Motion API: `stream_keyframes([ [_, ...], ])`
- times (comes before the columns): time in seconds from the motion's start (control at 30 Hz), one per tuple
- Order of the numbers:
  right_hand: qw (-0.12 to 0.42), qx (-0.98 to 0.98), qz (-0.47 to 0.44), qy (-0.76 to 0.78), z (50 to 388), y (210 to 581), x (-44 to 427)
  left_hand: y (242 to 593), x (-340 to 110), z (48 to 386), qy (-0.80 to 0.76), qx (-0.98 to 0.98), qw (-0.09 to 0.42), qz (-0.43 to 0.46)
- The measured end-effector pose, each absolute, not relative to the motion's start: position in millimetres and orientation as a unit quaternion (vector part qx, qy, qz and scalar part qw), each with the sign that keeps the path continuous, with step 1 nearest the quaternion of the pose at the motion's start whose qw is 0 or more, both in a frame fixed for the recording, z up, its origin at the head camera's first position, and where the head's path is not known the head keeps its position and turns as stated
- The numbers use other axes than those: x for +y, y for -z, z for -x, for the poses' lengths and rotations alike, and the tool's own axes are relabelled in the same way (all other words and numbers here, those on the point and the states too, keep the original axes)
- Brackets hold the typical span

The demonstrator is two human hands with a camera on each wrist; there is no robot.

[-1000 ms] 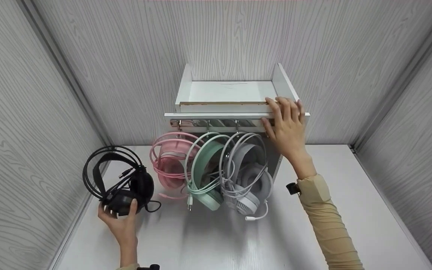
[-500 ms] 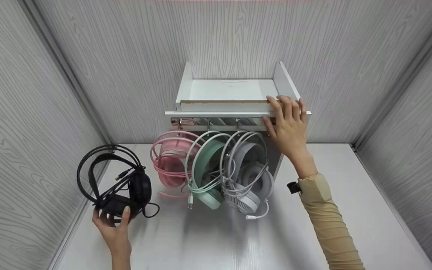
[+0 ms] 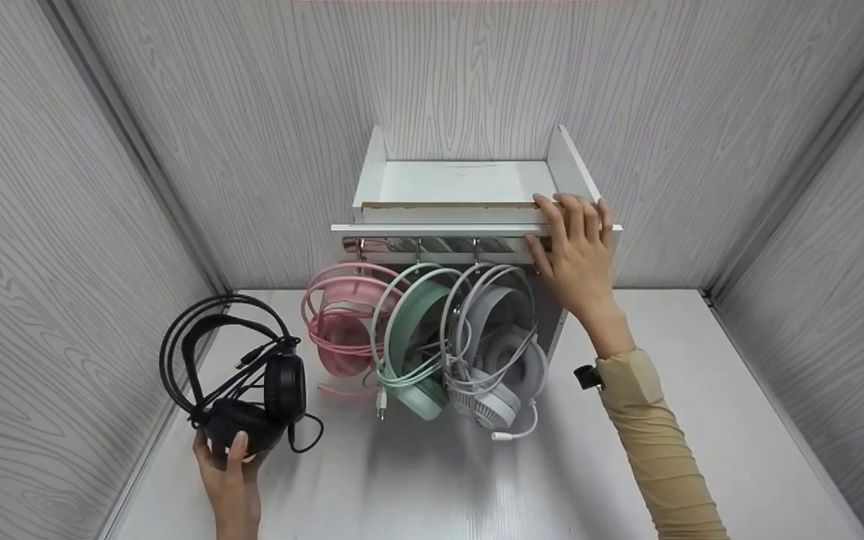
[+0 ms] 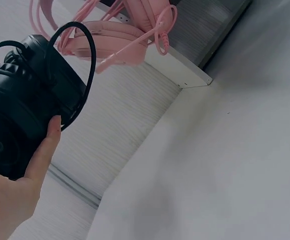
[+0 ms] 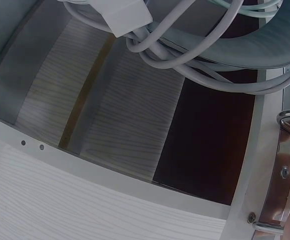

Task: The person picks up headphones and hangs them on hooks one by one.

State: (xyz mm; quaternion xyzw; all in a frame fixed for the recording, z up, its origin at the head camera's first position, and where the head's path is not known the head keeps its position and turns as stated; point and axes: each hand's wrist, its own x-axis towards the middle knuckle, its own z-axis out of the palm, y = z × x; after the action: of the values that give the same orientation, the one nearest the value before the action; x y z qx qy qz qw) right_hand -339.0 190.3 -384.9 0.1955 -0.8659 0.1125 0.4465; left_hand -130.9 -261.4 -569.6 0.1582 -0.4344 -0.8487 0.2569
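Observation:
My left hand (image 3: 228, 476) holds a black headset (image 3: 241, 382) from below, at the left. Its fingers lie under one ear cup and the thumb is against it; in the left wrist view the thumb (image 4: 45, 152) presses the cup's side. A black cable is bundled across the headset. My right hand (image 3: 578, 262) grips the front edge of a white rack (image 3: 432, 229) at its right end, fingers over the top and thumb below. From the rack's metal hooks hang a pink headset (image 3: 342, 341), a mint-green headset (image 3: 406, 341) and a grey headset (image 3: 503, 367), cables coiled.
Under the rack is a white tabletop (image 3: 642, 420). Wood-grain panels (image 3: 469, 75) stand behind and on both sides. A bare hook (image 5: 268, 228) shows at the rack's right end in the right wrist view. The grey headset's white microphone (image 3: 511, 435) sticks out low.
The black headset shifted left, then slightly back right and lower, turning a little in my left hand. My right hand stays at the rack's edge.

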Motion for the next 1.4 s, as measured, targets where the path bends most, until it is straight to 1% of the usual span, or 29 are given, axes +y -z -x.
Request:
stream_keyframes([
  [0.27,0.445,-0.867,-0.193,-0.113,339.1,384.7,190.8,571.6,-259.1,120.4,0.865,-0.433,0.223,-0.122],
  [0.43,0.443,-0.869,-0.193,-0.109,340.1,384.6,191.0,570.9,-253.5,116.3,0.870,-0.431,0.220,-0.097],
  [0.73,0.440,-0.871,-0.191,-0.104,340.7,384.4,192.0,563.4,-251.0,112.7,0.874,-0.432,0.207,-0.080],
  [0.87,0.439,-0.871,-0.191,-0.107,340.6,384.4,192.2,561.7,-249.0,111.0,0.883,-0.419,0.206,-0.048],
  [1.13,0.444,-0.869,-0.191,-0.109,341.3,384.5,191.9,557.8,-240.0,111.9,0.880,-0.425,0.205,0.053],
  [1.23,0.447,-0.867,-0.193,-0.110,341.5,384.4,191.4,553.6,-233.9,112.5,0.876,-0.432,0.204,0.069],
  [1.4,0.445,-0.867,-0.193,-0.111,341.1,384.0,190.4,542.7,-221.8,110.3,0.863,-0.461,0.196,0.068],
])
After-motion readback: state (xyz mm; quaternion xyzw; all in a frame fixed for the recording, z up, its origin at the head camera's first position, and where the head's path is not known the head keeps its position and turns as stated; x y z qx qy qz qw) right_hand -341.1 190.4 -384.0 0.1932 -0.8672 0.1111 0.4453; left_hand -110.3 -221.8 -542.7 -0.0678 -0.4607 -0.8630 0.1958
